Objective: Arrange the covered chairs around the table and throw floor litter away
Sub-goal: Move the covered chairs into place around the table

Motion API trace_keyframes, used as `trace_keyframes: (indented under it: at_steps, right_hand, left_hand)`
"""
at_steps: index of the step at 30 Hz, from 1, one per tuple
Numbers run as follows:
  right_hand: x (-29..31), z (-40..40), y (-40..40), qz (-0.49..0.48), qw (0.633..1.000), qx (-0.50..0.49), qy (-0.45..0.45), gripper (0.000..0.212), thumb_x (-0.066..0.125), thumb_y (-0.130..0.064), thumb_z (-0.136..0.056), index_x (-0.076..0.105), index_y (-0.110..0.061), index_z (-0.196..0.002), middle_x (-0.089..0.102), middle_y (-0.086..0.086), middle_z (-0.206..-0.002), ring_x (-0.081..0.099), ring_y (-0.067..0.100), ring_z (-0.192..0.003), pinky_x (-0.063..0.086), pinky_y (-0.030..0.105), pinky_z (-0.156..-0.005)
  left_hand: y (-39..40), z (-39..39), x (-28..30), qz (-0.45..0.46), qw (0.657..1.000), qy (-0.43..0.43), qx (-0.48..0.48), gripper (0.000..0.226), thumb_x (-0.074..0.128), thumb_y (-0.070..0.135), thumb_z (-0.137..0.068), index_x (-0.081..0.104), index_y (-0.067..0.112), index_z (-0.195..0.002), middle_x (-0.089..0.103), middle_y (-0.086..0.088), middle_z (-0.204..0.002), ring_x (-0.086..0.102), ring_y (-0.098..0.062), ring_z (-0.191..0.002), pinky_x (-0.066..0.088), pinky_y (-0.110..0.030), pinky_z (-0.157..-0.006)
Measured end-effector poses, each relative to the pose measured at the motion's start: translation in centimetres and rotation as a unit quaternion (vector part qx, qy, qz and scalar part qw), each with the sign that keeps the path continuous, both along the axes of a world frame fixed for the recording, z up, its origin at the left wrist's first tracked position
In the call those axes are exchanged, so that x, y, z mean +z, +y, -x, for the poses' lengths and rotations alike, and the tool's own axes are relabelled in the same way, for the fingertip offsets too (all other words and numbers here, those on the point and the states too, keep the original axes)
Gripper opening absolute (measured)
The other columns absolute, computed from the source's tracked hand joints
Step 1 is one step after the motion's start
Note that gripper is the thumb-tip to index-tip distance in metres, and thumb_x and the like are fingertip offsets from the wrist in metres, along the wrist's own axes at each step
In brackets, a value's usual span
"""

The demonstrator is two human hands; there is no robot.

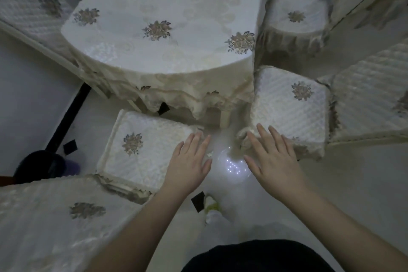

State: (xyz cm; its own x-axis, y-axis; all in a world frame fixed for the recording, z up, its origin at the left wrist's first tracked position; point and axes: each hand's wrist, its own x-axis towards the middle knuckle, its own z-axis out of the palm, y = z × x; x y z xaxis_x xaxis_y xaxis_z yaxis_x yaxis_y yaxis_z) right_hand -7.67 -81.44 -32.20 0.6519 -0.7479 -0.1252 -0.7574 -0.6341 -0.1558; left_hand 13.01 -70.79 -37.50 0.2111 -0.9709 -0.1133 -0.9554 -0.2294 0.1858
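Chairs with quilted cream covers stand close around the bench (pixel 167 20), which wears a matching flowered cloth. One chair (pixel 141 152) sits just below the bench's near edge, to the left; a second chair (pixel 291 104) sits at the near right corner, and a third chair (pixel 295 17) stands further back along the right side.

Left hand (pixel 187 161) lies flat over the right edge of the first chair, fingers (pixel 194 139) spread and straight, gripping nothing. Right hand (pixel 271 159) is likewise flat and open over the near left corner of the second chair, holding nothing; whether either palm presses the cover or only hovers I cannot tell.

Covers look soft, loose and frilled, so they would likely slide and bunch if pulled by the fabric alone. Better, in my judgement, to press down through the padding onto the seat frame, or hook the seat edge under the frill, and push. These look like light stools that should slide easily on the smooth floor (pixel 331 183).

Litter lies between the arms: a black scrap (pixel 198 201) beside a crumpled pale wad (pixel 212 207), and a tiny pale bit (pixel 209 154) near the left hand. All look light and pinchable.
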Motion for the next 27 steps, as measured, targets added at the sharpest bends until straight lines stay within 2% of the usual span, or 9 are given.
trace_keyframes:
  at_steps: [3,6,11,13,16,19,24,27]
  right_hand:
    - [-1.6,-1.0,-2.0,-0.024,1.0,-0.008,-0.007,0.06,0.029,-0.051,-0.093,0.042,-0.018,-0.141,0.034,0.009,-0.152,0.03,0.032,-0.139,0.025,0.049,-0.112]
    - [-4.9,-1.2,-4.1,-0.038,0.999,-0.001,-0.02,0.058,0.033,-0.05,-0.093,0.042,-0.019,-0.142,0.03,0.007,-0.154,0.031,0.031,-0.139,0.027,0.048,-0.11]
    - [-13.3,-1.9,-9.2,-0.064,0.996,0.068,-0.006,0.062,0.029,-0.055,-0.093,0.038,-0.02,-0.144,0.029,0.008,-0.154,0.028,0.032,-0.14,0.018,0.043,-0.112]
    - [-16.6,-2.8,-11.1,-0.075,0.994,0.077,-0.005,0.062,0.029,-0.054,-0.093,0.04,-0.019,-0.143,0.032,0.009,-0.153,0.03,0.032,-0.139,0.019,0.043,-0.112]
    - [-22.6,-3.8,-12.4,-0.091,0.992,0.08,-0.017,0.061,0.031,-0.052,-0.093,0.036,-0.02,-0.145,0.031,0.007,-0.153,0.027,0.031,-0.14,0.021,0.045,-0.112]
    - [-29.3,-4.5,-12.7,-0.097,0.991,0.086,-0.019,0.062,0.033,-0.05,-0.094,0.027,-0.022,-0.148,0.025,0.006,-0.156,0.023,0.028,-0.142,0.017,0.041,-0.113]
    - [-40.5,-5.9,-12.0,-0.122,0.988,0.086,-0.04,0.063,0.036,-0.047,-0.095,0.025,-0.019,-0.149,0.026,0.006,-0.156,0.022,0.027,-0.143,0.022,0.045,-0.113]
    - [-47.2,-7.0,-11.5,-0.15,0.985,0.07,-0.049,0.065,0.035,-0.048,-0.095,0.019,-0.02,-0.151,0.021,0.007,-0.157,0.018,0.026,-0.144,0.025,0.046,-0.114]
  left_hand:
    - [-2.2,-1.3,-2.1,-0.002,0.999,0.042,0.007,0.061,0.052,0.039,-0.093,0.033,0.017,-0.147,0.037,-0.008,-0.151,0.039,-0.023,-0.136,0.036,-0.038,-0.106]
    - [-4.1,-1.8,-6.0,-0.024,0.997,0.077,0.014,0.06,0.047,0.036,-0.093,0.031,0.017,-0.147,0.037,-0.007,-0.15,0.04,-0.023,-0.133,0.036,-0.036,-0.105]
    - [-7.0,-0.7,-14.2,-0.063,0.998,0.02,0.021,0.059,0.041,0.035,-0.089,0.036,0.016,-0.145,0.038,-0.008,-0.15,0.028,-0.026,-0.142,0.021,-0.045,-0.117]
    - [-8.3,-0.3,-17.9,-0.075,0.997,0.015,0.029,0.059,0.044,0.034,-0.089,0.036,0.016,-0.145,0.035,-0.009,-0.152,0.025,-0.028,-0.143,0.022,-0.049,-0.115]
    - [-10.0,0.0,-24.1,-0.102,0.994,0.022,0.029,0.061,0.048,0.032,-0.089,0.034,0.014,-0.146,0.033,-0.011,-0.153,0.024,-0.03,-0.143,0.023,-0.053,-0.113]
    - [-11.2,-0.6,-31.3,-0.105,0.994,-0.024,0.008,0.061,0.048,0.031,-0.09,0.032,0.014,-0.147,0.029,-0.011,-0.155,0.022,-0.03,-0.144,0.016,-0.051,-0.116]
    - [-12.1,-1.7,-43.9,-0.167,0.985,-0.045,0.003,0.063,0.031,0.034,-0.098,0.007,0.016,-0.153,0.004,-0.009,-0.161,-0.002,-0.026,-0.148,-0.003,-0.047,-0.119]
    - [-12.2,-1.9,-51.2,-0.189,0.982,-0.022,0.018,0.065,0.034,0.032,-0.097,0.005,0.016,-0.152,0.0,-0.007,-0.162,-0.005,-0.023,-0.148,-0.003,-0.041,-0.118]
